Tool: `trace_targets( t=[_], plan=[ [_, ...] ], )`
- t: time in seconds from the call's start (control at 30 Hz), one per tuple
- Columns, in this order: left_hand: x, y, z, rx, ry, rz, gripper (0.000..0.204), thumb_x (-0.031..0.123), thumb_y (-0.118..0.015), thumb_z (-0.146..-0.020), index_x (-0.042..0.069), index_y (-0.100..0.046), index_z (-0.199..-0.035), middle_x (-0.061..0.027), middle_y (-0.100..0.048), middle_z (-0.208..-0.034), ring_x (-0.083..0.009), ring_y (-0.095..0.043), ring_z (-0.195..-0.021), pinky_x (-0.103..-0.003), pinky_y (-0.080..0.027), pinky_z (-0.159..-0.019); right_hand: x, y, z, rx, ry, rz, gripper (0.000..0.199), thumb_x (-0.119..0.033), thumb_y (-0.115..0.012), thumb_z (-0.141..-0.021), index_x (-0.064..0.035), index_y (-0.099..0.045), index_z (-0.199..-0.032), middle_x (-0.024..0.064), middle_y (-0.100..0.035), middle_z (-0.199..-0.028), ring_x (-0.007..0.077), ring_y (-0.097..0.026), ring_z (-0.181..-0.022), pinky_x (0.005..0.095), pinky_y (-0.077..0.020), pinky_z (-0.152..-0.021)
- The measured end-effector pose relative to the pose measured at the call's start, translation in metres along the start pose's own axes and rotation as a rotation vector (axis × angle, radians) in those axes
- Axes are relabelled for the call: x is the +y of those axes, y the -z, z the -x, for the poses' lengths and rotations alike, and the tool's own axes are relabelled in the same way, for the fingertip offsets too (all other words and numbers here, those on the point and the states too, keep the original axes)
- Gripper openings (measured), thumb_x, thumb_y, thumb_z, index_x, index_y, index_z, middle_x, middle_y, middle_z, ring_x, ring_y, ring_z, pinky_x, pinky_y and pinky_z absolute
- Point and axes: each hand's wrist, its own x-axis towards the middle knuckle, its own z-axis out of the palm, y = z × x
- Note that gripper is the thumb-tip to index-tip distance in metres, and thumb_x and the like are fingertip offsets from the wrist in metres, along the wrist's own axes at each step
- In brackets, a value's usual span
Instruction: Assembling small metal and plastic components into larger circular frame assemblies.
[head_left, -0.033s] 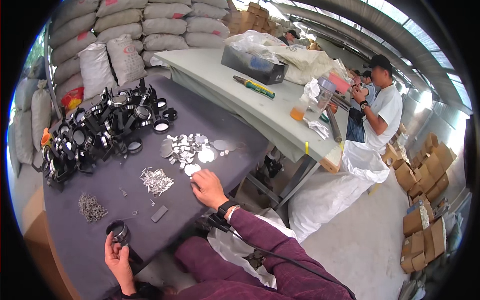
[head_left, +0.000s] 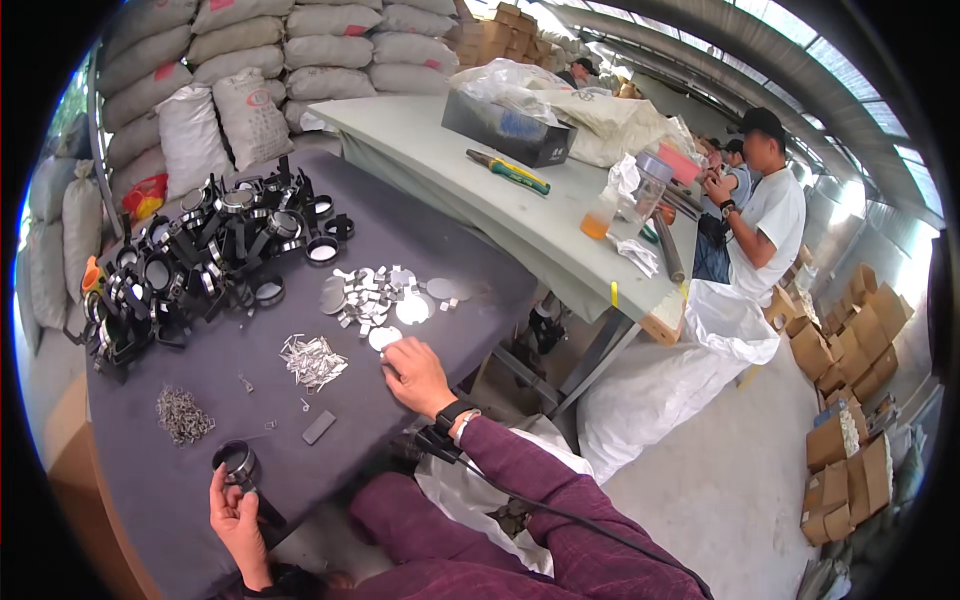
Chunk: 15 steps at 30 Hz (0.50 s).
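At the near left of the dark table, my left hand (head_left: 238, 525) has its thumb and fingers round a black watch (head_left: 236, 458) with a round, open case; its strap hangs toward my wrist. Toward the table's right edge, my right hand (head_left: 418, 376) is curled, its fingertips at the rim of a round silver disc (head_left: 382, 338). That disc lies at the near end of a heap of small silver plates and discs (head_left: 372, 300). To its left sit a pile of small silver pins (head_left: 314, 362) and a heap of tiny metal pieces (head_left: 184, 415).
A big tangle of black watches (head_left: 180, 255) covers the table's far left. Near the middle lies a small grey block (head_left: 319, 428). A pale green table (head_left: 400, 125) stands beyond, with a utility knife (head_left: 508, 172). A white sack (head_left: 665, 395) stands at right, near a co-worker (head_left: 770, 205).
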Motion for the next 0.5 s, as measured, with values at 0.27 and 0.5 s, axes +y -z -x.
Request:
trace_targets(
  t=[0.27, 0.5],
  plan=[
    [0.0037, -0.0048, -0.0008, 0.008, 0.018, 0.001, 0.056, 0.005, -0.062, -0.084, 0.004, -0.045, -0.137, 0.0055, -0.048, -0.082, 0.0008, -0.042, -0.064, -0.013, -0.034, -0.049, 0.0033, 0.0009, -0.0017, 0.004, -0.004, -0.002, 0.013, -0.006, -0.064, -0.074, -0.0063, -0.057, -0.085, 0.0047, -0.061, -0.092, 0.0260, -0.055, -0.090, 0.0368, -0.0431, -0.075],
    [0.0048, -0.0050, -0.0010, 0.019, 0.025, 0.007, 0.056, 0.000, -0.061, -0.081, 0.002, -0.046, -0.136, 0.0039, -0.048, -0.083, -0.0004, -0.043, -0.064, -0.013, -0.035, -0.050, 0.0019, 0.0003, -0.0028, 0.045, 0.010, -0.027, 0.010, -0.007, -0.063, -0.074, -0.0083, -0.055, -0.080, 0.0033, -0.058, -0.085, 0.0250, -0.053, -0.085, 0.0362, -0.0404, -0.074]
  ],
)
